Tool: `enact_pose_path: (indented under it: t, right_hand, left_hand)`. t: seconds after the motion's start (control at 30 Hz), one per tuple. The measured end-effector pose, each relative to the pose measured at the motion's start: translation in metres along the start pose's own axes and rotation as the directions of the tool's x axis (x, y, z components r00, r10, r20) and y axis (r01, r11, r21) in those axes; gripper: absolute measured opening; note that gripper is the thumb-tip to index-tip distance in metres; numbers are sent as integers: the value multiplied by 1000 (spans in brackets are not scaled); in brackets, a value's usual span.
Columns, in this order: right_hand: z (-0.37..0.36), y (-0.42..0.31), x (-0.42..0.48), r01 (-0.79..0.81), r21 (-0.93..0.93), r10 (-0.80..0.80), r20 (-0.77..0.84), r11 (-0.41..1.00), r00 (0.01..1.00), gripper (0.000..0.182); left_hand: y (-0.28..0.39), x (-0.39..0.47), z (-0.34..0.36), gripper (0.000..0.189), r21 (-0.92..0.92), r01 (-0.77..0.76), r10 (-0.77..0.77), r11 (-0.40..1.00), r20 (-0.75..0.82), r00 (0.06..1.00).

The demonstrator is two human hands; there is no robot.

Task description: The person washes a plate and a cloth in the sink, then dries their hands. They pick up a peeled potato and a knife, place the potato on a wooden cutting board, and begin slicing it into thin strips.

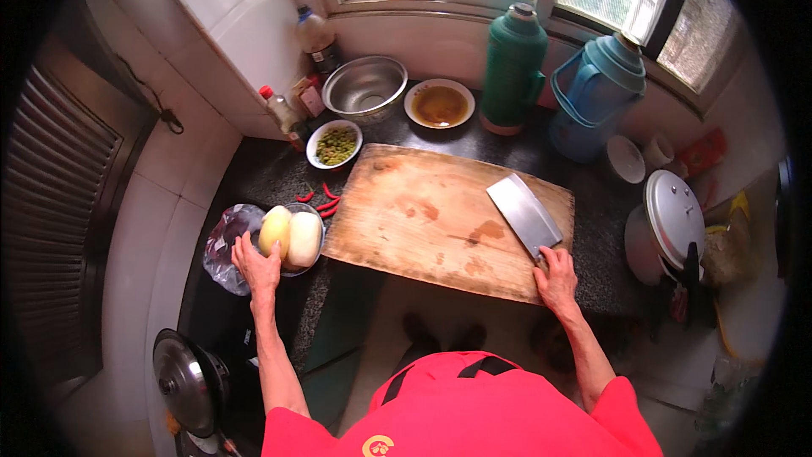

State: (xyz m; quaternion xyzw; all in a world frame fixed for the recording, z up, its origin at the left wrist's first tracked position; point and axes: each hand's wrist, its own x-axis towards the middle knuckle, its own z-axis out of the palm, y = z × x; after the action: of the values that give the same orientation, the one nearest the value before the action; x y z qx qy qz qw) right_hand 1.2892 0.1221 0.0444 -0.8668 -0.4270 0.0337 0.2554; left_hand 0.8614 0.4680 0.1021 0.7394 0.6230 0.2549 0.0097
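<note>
My right hand (557, 276) grips the handle of a cleaver (524, 214), whose broad steel blade lies flat on the right part of a wooden cutting board (406, 203). Damp patches mark the board. On the left, my left hand (259, 266) is spread at the near end of a yellowish peeled root vegetable (275, 228), its thumb overlapping it. Beside that one lies a paler peeled root vegetable (304, 240). Both rest in a bowl (322, 242), mostly hidden beneath them. A clear plastic bag (225, 260) lies just left of my left hand.
Red chilies (328, 204) lie left of the board. Behind it stand a bowl of chopped green pieces (336, 146), a steel basin (365, 86), a plate of brown liquid (439, 106) and two thermos flasks (515, 70). A pressure cooker (666, 228) is at right, a lidded pan (184, 384) lower left.
</note>
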Motion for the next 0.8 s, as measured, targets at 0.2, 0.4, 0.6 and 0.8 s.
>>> enact_pose_path:
  t: [0.2, 0.4, 0.6, 0.8]
  right_hand:
    - [-3, 2, -1, -14, -32, 14, 1, 999, 1000, 43]
    - [-1, -7, 5, 8, -25, -8, 6, 1000, 1000, 43]
    - [0, -5, 4, -54, -57, 55, 29, 997, 998, 45]
    - [3, -4, 2, -22, -134, 20, -17, 991, 1000, 47]
  left_hand:
    - [15, 31, 6, 84, -40, 115, -91, 993, 378, 921]
    - [-19, 42, 26, 71, -63, 16, 8, 998, 363, 932]
    - [1, 42, 18, 57, -249, 69, 20, 966, 339, 941]
    - [101, 22, 4, 49, -656, 20, 263, 754, 330, 907]
